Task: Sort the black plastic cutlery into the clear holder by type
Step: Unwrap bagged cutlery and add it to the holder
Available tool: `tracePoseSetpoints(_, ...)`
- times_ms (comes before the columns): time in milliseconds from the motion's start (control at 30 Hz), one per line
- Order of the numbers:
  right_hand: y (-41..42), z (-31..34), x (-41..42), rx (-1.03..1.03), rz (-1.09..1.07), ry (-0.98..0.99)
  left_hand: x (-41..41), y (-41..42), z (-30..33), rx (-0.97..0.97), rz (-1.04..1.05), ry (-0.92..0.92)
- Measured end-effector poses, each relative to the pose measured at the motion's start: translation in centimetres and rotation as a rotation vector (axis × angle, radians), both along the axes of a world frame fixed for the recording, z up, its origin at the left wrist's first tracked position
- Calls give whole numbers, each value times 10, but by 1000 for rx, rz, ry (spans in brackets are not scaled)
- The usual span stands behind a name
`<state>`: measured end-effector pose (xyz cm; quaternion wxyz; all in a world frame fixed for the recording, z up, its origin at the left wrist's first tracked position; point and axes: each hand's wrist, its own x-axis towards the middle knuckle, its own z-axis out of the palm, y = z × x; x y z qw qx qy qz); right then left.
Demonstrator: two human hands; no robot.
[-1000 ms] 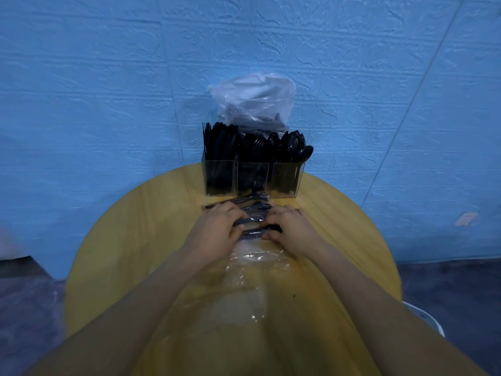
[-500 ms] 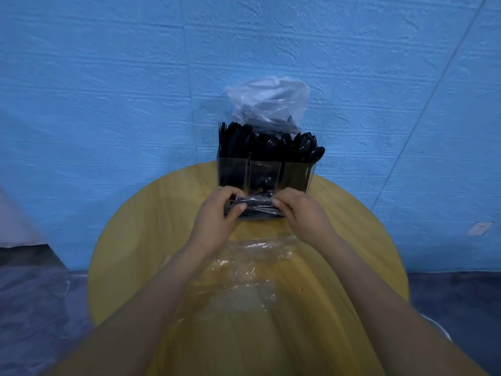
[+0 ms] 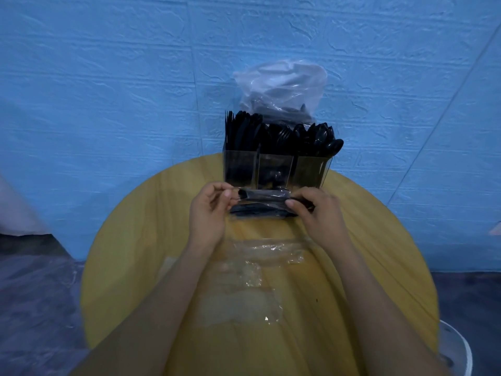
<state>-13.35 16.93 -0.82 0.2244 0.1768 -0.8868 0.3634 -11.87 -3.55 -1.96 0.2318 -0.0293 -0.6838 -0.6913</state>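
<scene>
Black cutlery packet (image 3: 261, 202), pinched at both ends by our left hand (image 3: 208, 210) and right hand (image 3: 320, 213), awaits unwrapping; the clear holder (image 3: 276, 169) stands at twelve o'clock.

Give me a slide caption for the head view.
Both hands hold wrapped black cutlery before the clear holder.

Glossy black plastic cutlery (image 3: 282, 137) in clear, smooth acrylic holder (image 3: 276, 169); matt yellow wood-grain counter (image 3: 135, 253); crinkled shiny clear film (image 3: 244, 270) mid-frame; rough embossed blue wall (image 3: 108, 77) behind.
</scene>
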Motion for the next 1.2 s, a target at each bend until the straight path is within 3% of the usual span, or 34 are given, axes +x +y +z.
tracePoseSetpoints(233,-3,-11,-5,38,-41,11,4,3,-7,-418,342,196)
tracePoseSetpoints(333,-4,-11,-5,18,-51,7,6,7,-6,-479,298,248)
tracePoseSetpoints(633,-5,-11,-1,74,-24,-19,0,2,-14,-493,169,118)
tracePoseSetpoints(833,-3,-10,-2,57,-42,63,-2,7,-13,-450,6,7)
tracePoseSetpoints(1033,-3,-7,-3,-61,-86,185,-4,10,-7,-142,-106,-3)
tracePoseSetpoints(1200,-2,-4,0,-336,-165,32,-4,8,-3,72,-47,4)
